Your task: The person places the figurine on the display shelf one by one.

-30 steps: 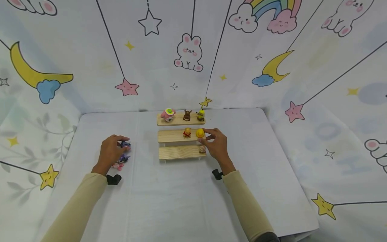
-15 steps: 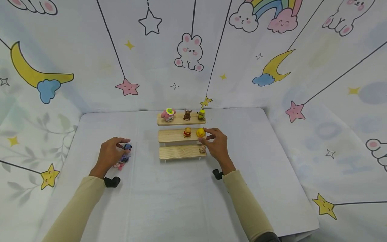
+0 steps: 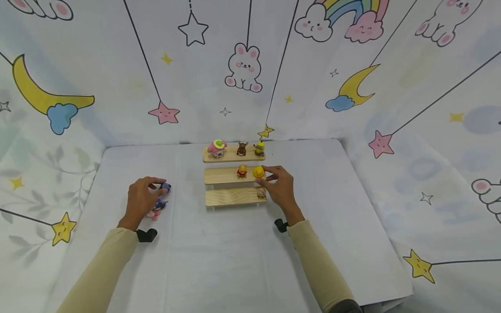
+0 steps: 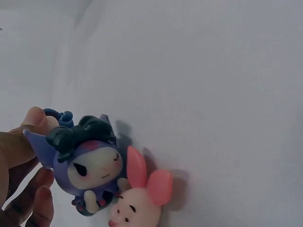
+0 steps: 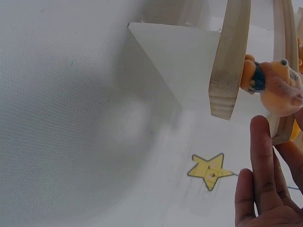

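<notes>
My left hand is on the white cloth left of the shelves and pinches a small blue figure between thumb and fingers. Only a blue curl of that figure shows past the thumb in the left wrist view. A purple big-headed figure and a pink long-eared figure lie together by that hand. My right hand reaches to the right end of the middle wooden shelf. Its thumb and forefinger pinch a yellow figure. An orange figure stands by my fingertips.
The three-step wooden stand holds a pink figure, a brown one and a small yellow one on its top shelf, and a red-and-yellow bear on the middle one. Printed cloth walls close in the table on three sides.
My left hand has shifted the blue figure a little to the right, off the pile. The right hand has stayed at the yellow figure.
</notes>
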Motion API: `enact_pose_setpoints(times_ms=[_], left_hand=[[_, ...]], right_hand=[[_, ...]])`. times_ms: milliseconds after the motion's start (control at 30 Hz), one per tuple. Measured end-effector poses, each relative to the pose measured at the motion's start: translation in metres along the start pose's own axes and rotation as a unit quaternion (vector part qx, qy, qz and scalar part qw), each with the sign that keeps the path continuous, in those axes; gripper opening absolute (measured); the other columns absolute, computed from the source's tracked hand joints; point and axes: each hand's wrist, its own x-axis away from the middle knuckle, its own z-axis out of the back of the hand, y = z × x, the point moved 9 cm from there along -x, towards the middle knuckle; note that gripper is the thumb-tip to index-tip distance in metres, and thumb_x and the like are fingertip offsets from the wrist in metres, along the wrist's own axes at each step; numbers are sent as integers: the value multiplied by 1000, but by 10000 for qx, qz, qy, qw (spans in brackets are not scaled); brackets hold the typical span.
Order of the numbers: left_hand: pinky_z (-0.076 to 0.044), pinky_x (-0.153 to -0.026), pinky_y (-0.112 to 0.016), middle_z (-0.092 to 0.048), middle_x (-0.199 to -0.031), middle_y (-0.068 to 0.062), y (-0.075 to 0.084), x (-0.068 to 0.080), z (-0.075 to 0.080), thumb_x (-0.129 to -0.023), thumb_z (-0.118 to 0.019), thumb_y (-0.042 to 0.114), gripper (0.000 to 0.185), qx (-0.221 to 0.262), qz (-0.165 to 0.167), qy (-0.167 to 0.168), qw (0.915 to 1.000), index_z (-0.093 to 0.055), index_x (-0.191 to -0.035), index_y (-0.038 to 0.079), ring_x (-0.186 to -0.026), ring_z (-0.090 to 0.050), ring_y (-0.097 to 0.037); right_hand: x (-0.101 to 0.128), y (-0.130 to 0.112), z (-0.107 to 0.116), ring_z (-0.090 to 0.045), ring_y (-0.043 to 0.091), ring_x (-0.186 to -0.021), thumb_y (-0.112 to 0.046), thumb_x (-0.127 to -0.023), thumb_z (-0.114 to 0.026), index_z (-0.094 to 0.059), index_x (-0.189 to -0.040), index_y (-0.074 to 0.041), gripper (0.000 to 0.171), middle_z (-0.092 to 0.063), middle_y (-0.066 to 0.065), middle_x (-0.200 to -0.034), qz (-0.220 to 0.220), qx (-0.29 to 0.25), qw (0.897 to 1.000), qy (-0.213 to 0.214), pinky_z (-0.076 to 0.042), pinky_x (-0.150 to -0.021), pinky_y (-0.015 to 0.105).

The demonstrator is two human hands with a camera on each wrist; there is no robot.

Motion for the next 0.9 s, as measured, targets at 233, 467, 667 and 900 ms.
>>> enact_pose_setpoints(times_ms=[233, 467, 667, 900], left_hand=[[-41, -83, -43, -76, -112, -21, 22, -8, 10, -90, -86, 10, 33, 119, -161, 350, 9992, -80, -122, 5, -100, -63, -37], [-35, -84, -41, -75, -107, -22, 50, -13, 15, -87, -89, 11, 37, 239, -291, 498, 9980, -80, -122, 6, -101, -60, -37], [-35, -82, -39, -69, -99, -17, 74, -13, 16, -85, -92, 14, 38, 355, -264, 531, 9976, -82, -121, 9, -97, -59, -34], [-37, -76, -35, -68, -94, -14, 102, -14, 17, -81, -95, 16, 37, 491, -558, 622, 9953, -84, -116, 11, -91, -58, -26]], right_hand=[[1, -2, 0, -74, 25, -96, -25, -87, -90, -75, -135, -18, 50, -70, 16, -127, 65, -55, 10000, 4, -61, -81, 39], [1, -2, 1, -74, 25, -96, -26, -88, -90, -75, -135, -19, 50, -70, 19, -128, 117, 13, 9999, 19, -61, -81, 38], [1, -3, 1, -74, 25, -98, -27, -88, -90, -75, -136, -17, 52, -70, 17, -128, 121, 58, 9999, 12, -61, -82, 41], [1, -3, 1, -74, 26, -96, -28, -87, -90, -75, -135, -15, 52, -71, 13, -124, 223, -66, 9997, 25, -61, -81, 42]])
